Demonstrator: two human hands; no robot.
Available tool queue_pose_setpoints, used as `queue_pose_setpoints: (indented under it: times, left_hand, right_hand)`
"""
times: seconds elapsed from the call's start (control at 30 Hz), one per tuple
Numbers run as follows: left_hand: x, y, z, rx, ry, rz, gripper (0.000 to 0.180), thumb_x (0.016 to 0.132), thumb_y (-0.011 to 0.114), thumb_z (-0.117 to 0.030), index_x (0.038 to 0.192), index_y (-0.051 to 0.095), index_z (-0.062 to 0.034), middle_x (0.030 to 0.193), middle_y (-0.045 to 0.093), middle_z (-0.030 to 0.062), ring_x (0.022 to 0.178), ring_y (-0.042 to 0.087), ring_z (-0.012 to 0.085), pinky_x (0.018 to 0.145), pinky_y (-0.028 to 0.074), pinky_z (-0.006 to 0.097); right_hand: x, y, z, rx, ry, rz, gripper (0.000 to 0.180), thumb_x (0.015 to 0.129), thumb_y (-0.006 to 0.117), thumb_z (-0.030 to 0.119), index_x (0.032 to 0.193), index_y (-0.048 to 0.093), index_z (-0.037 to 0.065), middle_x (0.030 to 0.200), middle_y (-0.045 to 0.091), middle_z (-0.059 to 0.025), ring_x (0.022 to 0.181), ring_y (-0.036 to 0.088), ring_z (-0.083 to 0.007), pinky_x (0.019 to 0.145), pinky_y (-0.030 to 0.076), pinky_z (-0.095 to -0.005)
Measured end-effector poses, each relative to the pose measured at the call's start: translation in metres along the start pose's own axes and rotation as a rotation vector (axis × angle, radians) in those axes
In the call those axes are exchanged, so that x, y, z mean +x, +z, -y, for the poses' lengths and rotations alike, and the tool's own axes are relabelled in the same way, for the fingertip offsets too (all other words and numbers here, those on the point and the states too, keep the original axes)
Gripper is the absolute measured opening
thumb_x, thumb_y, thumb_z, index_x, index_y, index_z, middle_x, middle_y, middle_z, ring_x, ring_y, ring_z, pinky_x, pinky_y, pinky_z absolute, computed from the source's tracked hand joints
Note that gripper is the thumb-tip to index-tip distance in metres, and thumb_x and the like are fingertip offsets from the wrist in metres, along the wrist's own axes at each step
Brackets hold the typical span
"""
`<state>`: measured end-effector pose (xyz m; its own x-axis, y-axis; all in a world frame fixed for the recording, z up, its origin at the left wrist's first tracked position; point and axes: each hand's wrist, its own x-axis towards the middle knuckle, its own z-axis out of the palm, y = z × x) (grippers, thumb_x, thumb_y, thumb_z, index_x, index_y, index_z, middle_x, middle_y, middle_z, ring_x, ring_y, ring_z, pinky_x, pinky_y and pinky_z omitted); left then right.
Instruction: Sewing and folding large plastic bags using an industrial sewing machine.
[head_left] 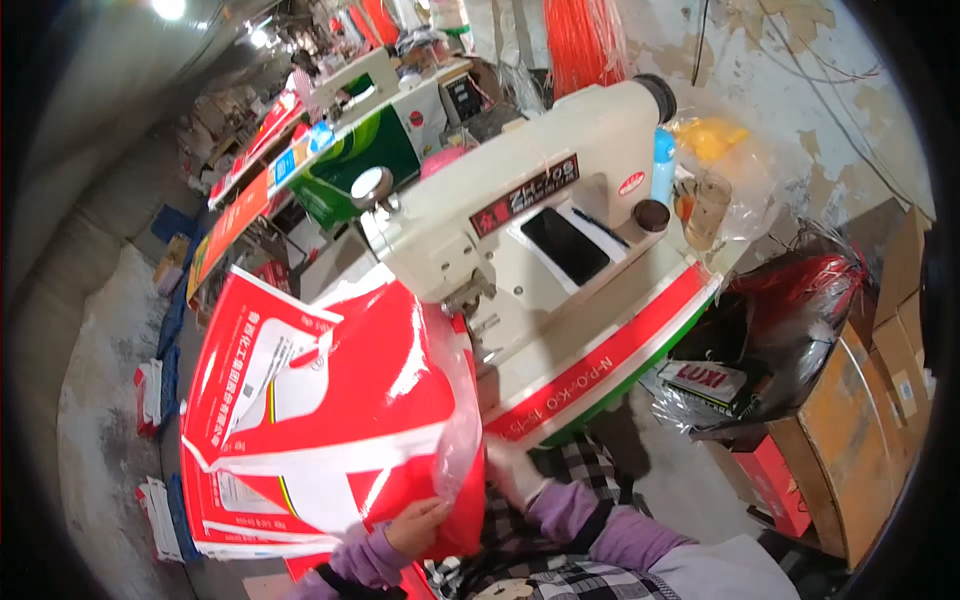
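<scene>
A stack of large red and white printed plastic bags [395,365] lies before me, left of a cream industrial sewing machine [545,140]. Clear film [458,440] shows along the top bag's right edge. My left hand [418,525] is closed at the lower right of that bag, fingers bent over its edge and film. Beside the same edge, close to the machine table's front corner, is my right hand [512,470]; it is smeared by motion and its fingertips are partly hidden by the bag. The bag's edge passes just left of the machine's needle area.
On the machine bed lie a black phone [565,245] and a pen [600,226]. Nearby stand a blue bottle [663,165] and a glass jar [708,210]. Cardboard boxes [840,450] crowd the right. Another sewing machine [355,80] and a person [302,75] are farther back.
</scene>
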<state>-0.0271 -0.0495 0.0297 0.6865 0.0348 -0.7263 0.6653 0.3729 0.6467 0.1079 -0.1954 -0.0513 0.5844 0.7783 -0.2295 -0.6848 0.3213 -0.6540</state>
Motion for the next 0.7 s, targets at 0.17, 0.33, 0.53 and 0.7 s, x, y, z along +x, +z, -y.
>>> queue_pose_setpoints:
  times: [0.17,0.33,0.53,0.7]
  left_hand:
    - [-0.004,0.079,-0.092,1.165,0.489,0.173,0.022,0.077,0.068,-0.006,0.099,0.068,-0.0036,0.093,0.068,0.0098,0.094,0.064,0.0204,0.086,0.049,0.031]
    - [0.003,0.119,-0.094,2.088,0.732,0.545,0.013,0.068,0.061,-0.021,0.069,0.063,-0.0081,0.068,0.063,0.0114,0.070,0.066,0.0302,0.064,0.053,0.043]
    - [0.020,0.132,-0.094,2.065,0.266,0.770,0.013,0.076,0.059,-0.018,0.077,0.068,-0.0092,0.074,0.066,0.0153,0.078,0.067,0.0333,0.070,0.054,0.046]
    - [0.007,0.120,-0.149,2.277,0.240,0.808,0.013,0.077,0.060,-0.017,0.080,0.069,-0.0093,0.080,0.069,0.0137,0.079,0.067,0.0340,0.072,0.053,0.046]
  right_hand:
    - [-0.021,0.005,0.063,0.008,-0.218,0.016,0.047,0.103,0.038,0.031,0.139,0.038,0.000,0.131,0.051,-0.0085,0.119,0.049,-0.0138,0.101,0.040,-0.0302]
    - [0.007,0.003,0.054,-0.312,-0.437,-0.110,0.056,0.099,0.044,0.028,0.143,0.026,-0.001,0.124,0.057,-0.0171,0.113,0.056,-0.0254,0.098,0.042,-0.0368]
    - [0.001,0.004,0.046,-1.142,-0.103,-0.325,0.072,0.086,0.050,0.023,0.144,0.018,-0.006,0.084,0.063,-0.0285,0.082,0.061,-0.0480,0.074,0.048,-0.0502]
    - [-0.019,0.001,0.050,-1.814,-0.285,-0.347,0.071,0.079,0.054,0.019,0.141,0.032,-0.005,0.058,0.061,-0.0055,0.046,0.061,-0.0212,0.047,0.049,-0.0408]
